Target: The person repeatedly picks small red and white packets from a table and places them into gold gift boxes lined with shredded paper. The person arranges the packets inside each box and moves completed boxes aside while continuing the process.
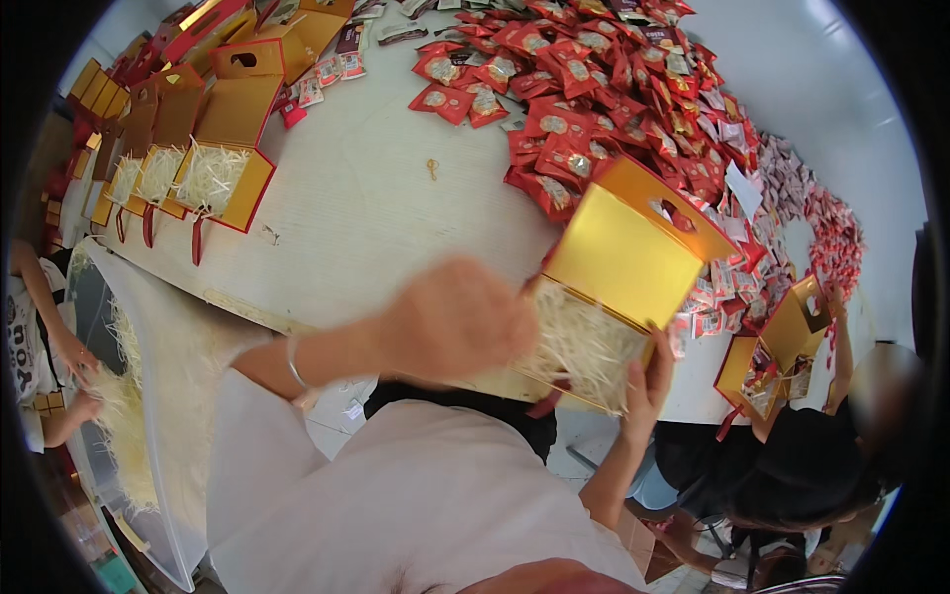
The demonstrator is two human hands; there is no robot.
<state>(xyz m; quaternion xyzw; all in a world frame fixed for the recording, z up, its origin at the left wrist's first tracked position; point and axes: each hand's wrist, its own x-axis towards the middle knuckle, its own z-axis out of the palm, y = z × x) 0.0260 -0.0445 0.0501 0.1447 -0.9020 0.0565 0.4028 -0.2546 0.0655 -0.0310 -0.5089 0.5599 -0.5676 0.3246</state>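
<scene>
My left hand (pixel 464 319), blurred by motion and curled, hangs over the left side of an open gold gift box (pixel 631 252). Whether it holds anything cannot be told. Pale shredded filler (pixel 590 345) lies in the box, whose lid with a cut-out handle stands up and back. My right hand (pixel 647 375) grips the box's near right corner, thumb towards the filler and fingers along the outside. A dark red ribbon (pixel 547 402) hangs at the box's near edge. Right behind the box, a large heap of red foil packets (pixel 571 141) covers the table.
More open boxes with filler (pixel 211 178) stand at the left of the white table (pixel 349 200). A co-worker at far left handles filler over a plastic bin (pixel 159 445). Another at right reaches past a filled gold box (pixel 772 364). Small pink-and-white packets (pixel 709 323) lie beside my box.
</scene>
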